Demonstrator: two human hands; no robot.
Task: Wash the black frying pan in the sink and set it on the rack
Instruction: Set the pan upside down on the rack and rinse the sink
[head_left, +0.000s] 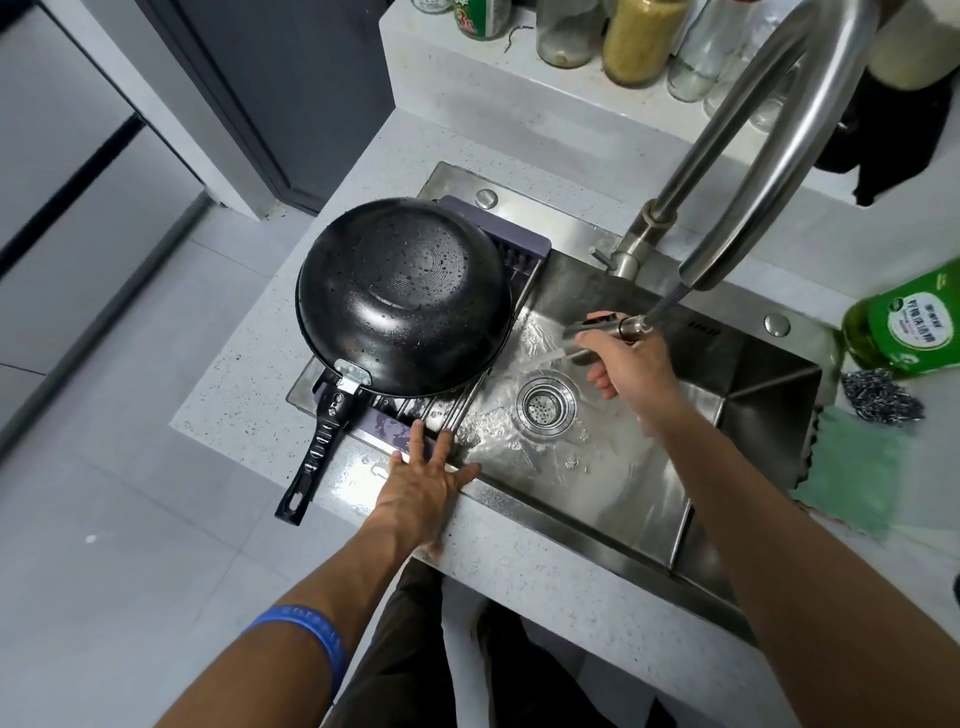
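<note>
The black frying pan (402, 296) lies upside down and wet on the purple-edged roll-up rack (441, 408) over the left end of the steel sink (597, 483). Its handle (314, 457) sticks out over the counter toward me. My left hand (428, 480) rests flat with straight fingers on the sink's front edge, fingertips touching the rack's near strip. My right hand (621, 364) grips the pull-out spray head (605, 332) above the basin, and water streams from it toward the drain (545, 405).
The tall faucet arch (769, 140) rises at the back. A green dish-soap bottle (906, 325), a steel scourer (880, 397) and a green cloth (857, 473) lie right of the sink. Jars and bottles (644, 41) line the rear ledge. Floor lies left of the counter.
</note>
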